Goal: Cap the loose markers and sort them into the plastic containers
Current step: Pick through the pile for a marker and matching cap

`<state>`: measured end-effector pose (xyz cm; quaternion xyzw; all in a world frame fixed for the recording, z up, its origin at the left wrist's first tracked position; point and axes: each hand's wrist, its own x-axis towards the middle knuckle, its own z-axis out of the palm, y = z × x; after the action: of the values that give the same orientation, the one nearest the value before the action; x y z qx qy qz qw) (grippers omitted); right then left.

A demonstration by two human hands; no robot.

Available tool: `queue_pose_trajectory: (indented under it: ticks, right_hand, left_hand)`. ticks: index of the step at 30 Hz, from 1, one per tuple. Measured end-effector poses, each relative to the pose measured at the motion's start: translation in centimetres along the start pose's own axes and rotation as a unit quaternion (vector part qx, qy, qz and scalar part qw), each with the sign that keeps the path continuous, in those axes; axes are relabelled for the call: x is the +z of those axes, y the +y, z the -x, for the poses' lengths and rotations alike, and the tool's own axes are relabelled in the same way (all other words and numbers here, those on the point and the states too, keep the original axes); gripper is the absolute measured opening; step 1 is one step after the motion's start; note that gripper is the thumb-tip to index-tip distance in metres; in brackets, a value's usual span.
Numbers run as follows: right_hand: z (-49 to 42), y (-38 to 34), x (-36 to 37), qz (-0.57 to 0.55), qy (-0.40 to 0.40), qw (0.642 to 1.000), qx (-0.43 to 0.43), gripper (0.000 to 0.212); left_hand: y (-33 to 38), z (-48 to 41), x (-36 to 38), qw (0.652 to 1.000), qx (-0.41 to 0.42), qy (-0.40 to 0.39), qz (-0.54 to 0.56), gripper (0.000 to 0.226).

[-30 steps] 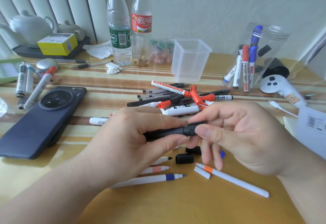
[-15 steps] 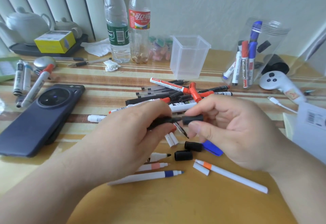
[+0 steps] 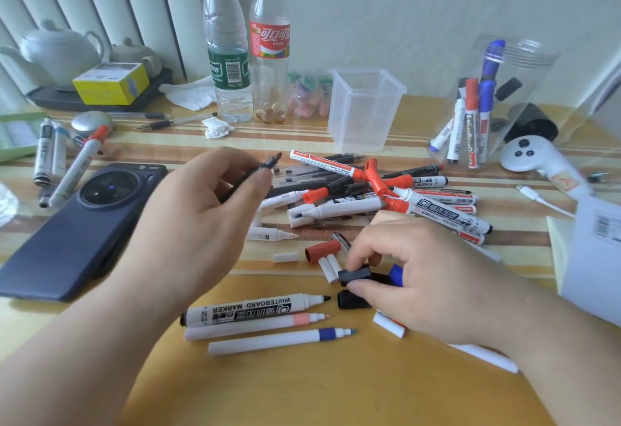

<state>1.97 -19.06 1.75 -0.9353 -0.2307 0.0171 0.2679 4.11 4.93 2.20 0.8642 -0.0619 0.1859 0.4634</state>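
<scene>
Hands that met over the black marker a moment ago have parted. The left hand (image 3: 208,214) has lifted the black marker (image 3: 270,164) up and to the left, its bare tip aimed at the back of the table (image 3: 302,392), and the right hand (image 3: 416,278) has dropped to the table top. From my remote station I see the left fingers curled round the marker's barrel. The right fingers pinch a black cap (image 3: 354,274) between forefinger and thumb, just above a second black cap (image 3: 351,301), beside a blue cap (image 3: 397,272) and near a red cap (image 3: 322,251). Three uncapped markers lie side by side below the hands: a whiteboard marker (image 3: 252,309), a pink-banded marker (image 3: 255,325) and a blue-tipped marker (image 3: 279,340). Behind the hands sprawls a heap of markers (image 3: 386,197). Farther back stand a clear square container (image 3: 364,113) and a round container (image 3: 524,66) holding red and blue markers. A dark phone (image 3: 77,231) lies at left.
</scene>
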Motion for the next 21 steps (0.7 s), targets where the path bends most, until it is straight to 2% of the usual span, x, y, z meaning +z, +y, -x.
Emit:
queue_pose_trajectory:
  ticks: [6,11,16,21]
  right_hand:
    - [-0.09,-0.25,-0.1,-0.009,-0.019,0.999,-0.025,0.007]
    - [-0.11,-0.12,-0.13,-0.011,-0.031,0.999,-0.029,0.014]
    - [0.08,-0.31,-0.51,0.0,-0.005,0.999,-0.046,0.021]
    - [0.56,-1.03,-0.72,0.044,-0.066,0.996,-0.051,0.02]
  left_hand:
    - [-0.07,-0.06,0.02,0.999,-0.024,-0.027,-0.012,0.019]
    - [0.09,0.28,0.55,0.996,-0.021,-0.058,-0.061,0.012]
    - [0.09,0.27,0.52,0.995,-0.016,-0.06,-0.077,0.006]
    - [0.01,0.24,0.44,0.995,-0.012,-0.059,-0.074,0.004]
